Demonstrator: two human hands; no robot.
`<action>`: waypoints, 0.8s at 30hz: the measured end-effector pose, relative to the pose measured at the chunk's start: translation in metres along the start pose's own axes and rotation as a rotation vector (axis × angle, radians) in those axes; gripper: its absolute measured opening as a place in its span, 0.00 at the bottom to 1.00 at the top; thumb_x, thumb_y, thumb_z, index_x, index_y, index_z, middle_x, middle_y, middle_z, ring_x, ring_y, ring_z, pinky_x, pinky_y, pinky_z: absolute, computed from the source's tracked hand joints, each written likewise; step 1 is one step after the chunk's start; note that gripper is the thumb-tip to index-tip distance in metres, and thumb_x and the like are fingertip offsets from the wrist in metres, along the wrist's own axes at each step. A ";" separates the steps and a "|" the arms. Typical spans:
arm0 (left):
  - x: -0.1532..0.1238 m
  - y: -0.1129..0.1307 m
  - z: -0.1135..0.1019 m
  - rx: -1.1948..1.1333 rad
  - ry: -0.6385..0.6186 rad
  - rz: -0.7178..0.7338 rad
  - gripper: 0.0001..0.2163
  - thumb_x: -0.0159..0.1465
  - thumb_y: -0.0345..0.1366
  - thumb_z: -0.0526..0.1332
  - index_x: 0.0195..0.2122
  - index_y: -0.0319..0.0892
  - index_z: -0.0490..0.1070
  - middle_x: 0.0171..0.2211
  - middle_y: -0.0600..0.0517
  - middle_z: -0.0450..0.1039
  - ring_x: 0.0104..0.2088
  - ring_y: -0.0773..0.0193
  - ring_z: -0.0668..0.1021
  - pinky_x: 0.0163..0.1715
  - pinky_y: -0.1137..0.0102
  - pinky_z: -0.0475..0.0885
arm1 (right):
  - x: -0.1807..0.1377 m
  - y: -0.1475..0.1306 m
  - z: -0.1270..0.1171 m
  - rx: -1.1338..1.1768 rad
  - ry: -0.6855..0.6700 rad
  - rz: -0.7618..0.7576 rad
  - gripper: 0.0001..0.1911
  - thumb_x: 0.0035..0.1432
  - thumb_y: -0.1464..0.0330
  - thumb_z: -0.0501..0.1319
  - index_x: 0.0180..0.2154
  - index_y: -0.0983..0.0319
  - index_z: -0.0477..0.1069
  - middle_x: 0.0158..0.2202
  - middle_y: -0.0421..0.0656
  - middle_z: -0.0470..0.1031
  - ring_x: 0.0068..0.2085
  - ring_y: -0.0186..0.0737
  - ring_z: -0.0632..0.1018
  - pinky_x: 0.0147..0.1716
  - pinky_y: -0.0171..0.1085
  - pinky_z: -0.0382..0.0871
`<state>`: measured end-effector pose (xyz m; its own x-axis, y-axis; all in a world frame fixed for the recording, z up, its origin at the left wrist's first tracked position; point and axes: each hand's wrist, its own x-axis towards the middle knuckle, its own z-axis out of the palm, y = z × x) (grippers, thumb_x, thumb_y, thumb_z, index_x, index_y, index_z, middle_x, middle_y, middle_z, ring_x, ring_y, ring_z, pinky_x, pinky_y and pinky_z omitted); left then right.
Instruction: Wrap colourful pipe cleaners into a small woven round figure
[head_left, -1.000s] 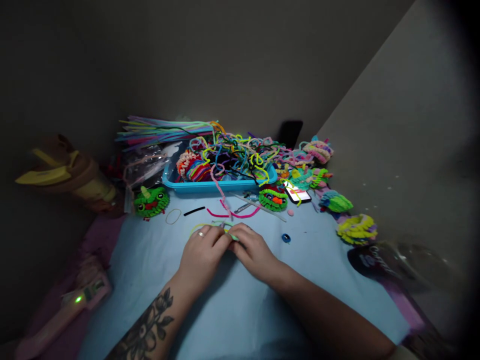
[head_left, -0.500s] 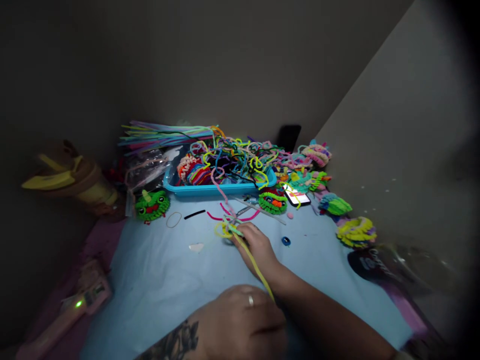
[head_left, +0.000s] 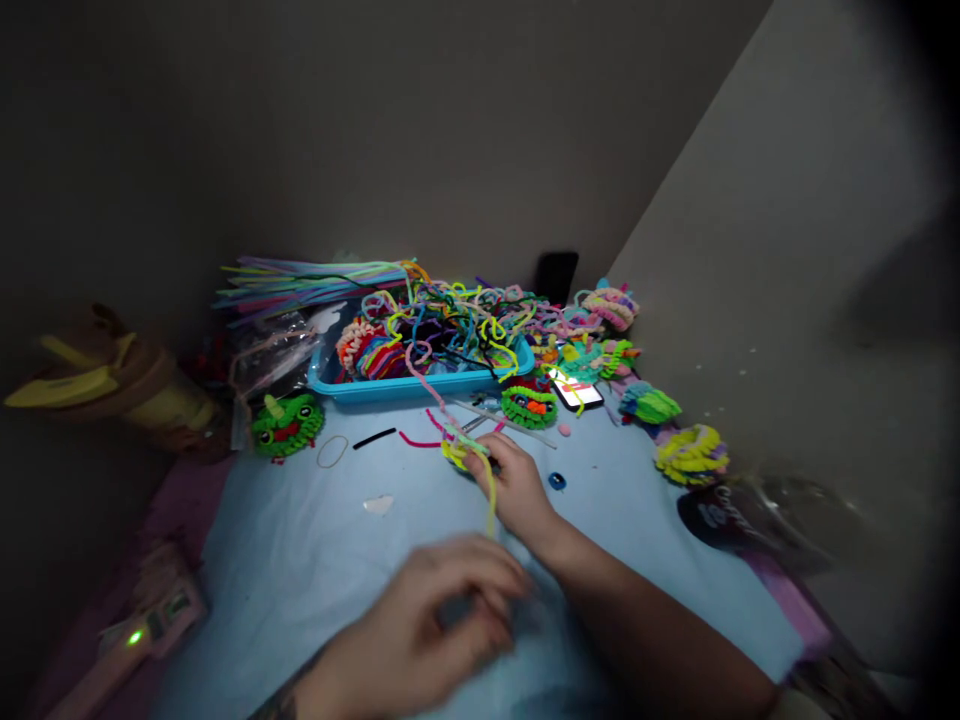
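Note:
Near the middle of the blue-covered table, my right hand [head_left: 517, 485] is closed on a small bundle of pipe cleaners [head_left: 455, 455], yellow with mint and pink strands. Fingers cover part of the bundle. A yellow strand [head_left: 491, 495] curves down from it toward me. Closer to the camera, my left hand [head_left: 420, 625] is smeared by motion, with a gap between its curved thumb and fingers. No object shows in it. Beyond the bundle lie a magenta pipe cleaner [head_left: 420, 441] and a pale thin rod [head_left: 517, 420].
Behind stands a blue tray [head_left: 420, 385] heaped with colourful pipe cleaners. Green fuzzy figures [head_left: 287, 425] sit on the table, one left and one right of centre. A lit phone [head_left: 577, 390], several fuzzy pieces [head_left: 691, 455] and a clear cup [head_left: 780, 520] line the right side.
My left hand has moved slightly left and its fist has loosened. The yellow strand, stretched toward it before, now curves slackly. My right hand keeps hold of the bundle; the view has shifted.

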<state>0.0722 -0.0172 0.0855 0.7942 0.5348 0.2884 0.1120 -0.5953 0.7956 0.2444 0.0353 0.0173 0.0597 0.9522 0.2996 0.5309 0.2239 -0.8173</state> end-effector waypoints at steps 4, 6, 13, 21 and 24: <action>0.023 -0.060 -0.022 0.115 0.568 -0.244 0.04 0.64 0.33 0.58 0.33 0.41 0.71 0.30 0.51 0.72 0.30 0.67 0.74 0.29 0.73 0.71 | 0.003 -0.001 -0.001 0.083 -0.037 0.016 0.05 0.59 0.68 0.60 0.32 0.61 0.73 0.31 0.43 0.74 0.35 0.40 0.75 0.34 0.36 0.68; 0.026 -0.080 -0.023 0.201 0.602 -0.183 0.04 0.63 0.33 0.60 0.37 0.41 0.73 0.33 0.50 0.73 0.29 0.68 0.74 0.27 0.74 0.70 | 0.002 -0.001 0.001 0.114 -0.052 -0.005 0.05 0.59 0.68 0.60 0.32 0.61 0.73 0.32 0.43 0.74 0.36 0.40 0.75 0.35 0.36 0.69; 0.021 -0.099 -0.010 0.292 0.597 -0.167 0.06 0.63 0.32 0.60 0.39 0.41 0.75 0.35 0.48 0.76 0.33 0.66 0.77 0.31 0.73 0.73 | -0.003 0.001 0.006 0.143 -0.064 -0.017 0.04 0.59 0.68 0.60 0.34 0.60 0.74 0.34 0.44 0.76 0.38 0.41 0.76 0.38 0.37 0.71; 0.018 -0.104 -0.014 0.205 0.571 -0.205 0.06 0.62 0.32 0.61 0.38 0.41 0.77 0.32 0.49 0.76 0.33 0.66 0.77 0.32 0.74 0.73 | -0.004 0.006 0.011 0.098 -0.085 -0.138 0.05 0.59 0.72 0.58 0.36 0.59 0.72 0.36 0.44 0.75 0.39 0.40 0.76 0.40 0.38 0.71; 0.017 -0.106 -0.016 0.162 0.504 -0.222 0.06 0.62 0.31 0.61 0.38 0.41 0.77 0.32 0.49 0.75 0.33 0.66 0.77 0.33 0.73 0.72 | -0.003 0.007 0.009 0.069 -0.121 -0.162 0.06 0.59 0.74 0.57 0.36 0.59 0.70 0.36 0.44 0.74 0.40 0.41 0.75 0.40 0.38 0.71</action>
<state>0.0644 0.0645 0.0150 0.3627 0.8537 0.3736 0.3654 -0.4991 0.7858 0.2405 0.0358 0.0058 -0.1261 0.9199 0.3714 0.4661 0.3854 -0.7964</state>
